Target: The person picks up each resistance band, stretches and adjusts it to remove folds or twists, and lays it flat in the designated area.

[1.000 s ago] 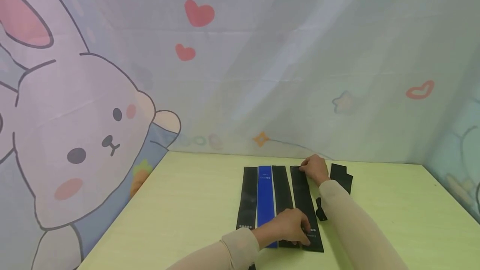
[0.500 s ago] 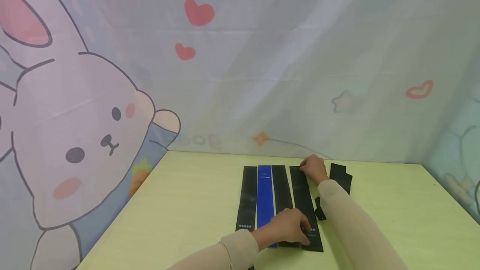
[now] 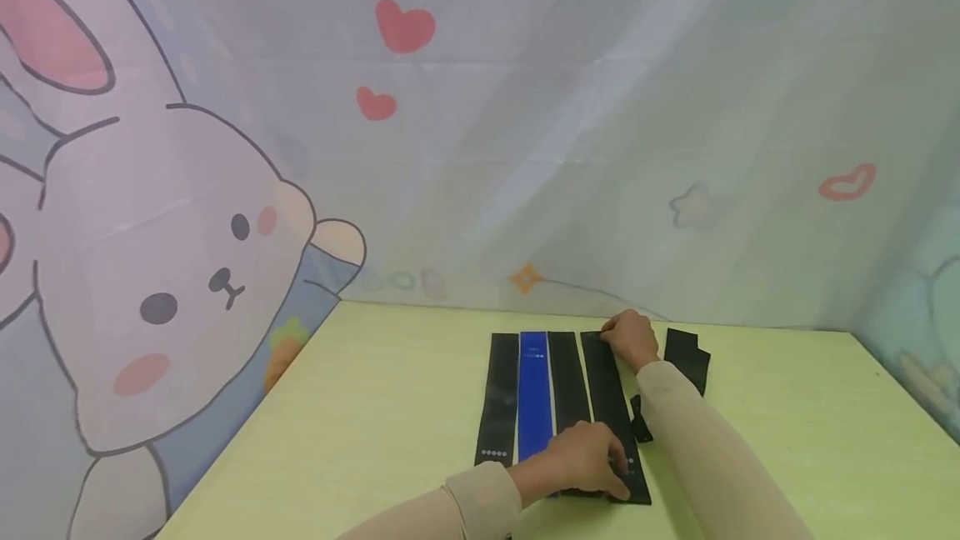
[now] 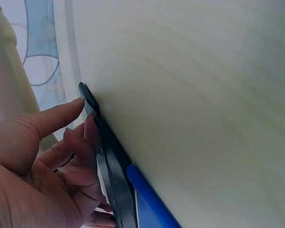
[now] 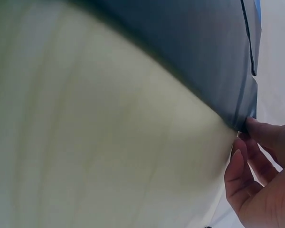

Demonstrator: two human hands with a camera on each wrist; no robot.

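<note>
Flat strips lie side by side on the table: a black strip (image 3: 498, 398) with white dots, a blue strip (image 3: 534, 394), another black strip (image 3: 567, 373), and the rightmost black strip (image 3: 609, 394). My left hand (image 3: 581, 457) pinches the rightmost strip near its close end, covering part of its print. In the left wrist view, thumb and bent fingers of the left hand (image 4: 52, 161) meet at that dark strip's edge. At the far end, my right hand (image 3: 633, 340) holds the same strip; the right wrist view has the hand's (image 5: 266, 171) thumb on its corner (image 5: 244, 107).
Black flat pieces (image 3: 684, 354) overlap to the right of my right hand, partly behind the sleeve. A small black item (image 3: 641, 422) lies between the rightmost strip and my right forearm. A printed cloth backdrop (image 3: 480, 190) stands behind the pale yellow table (image 3: 390, 382).
The head view has shifted slightly. Both hands stay at the two ends of the rightmost black strip, with hardly any movement.
</note>
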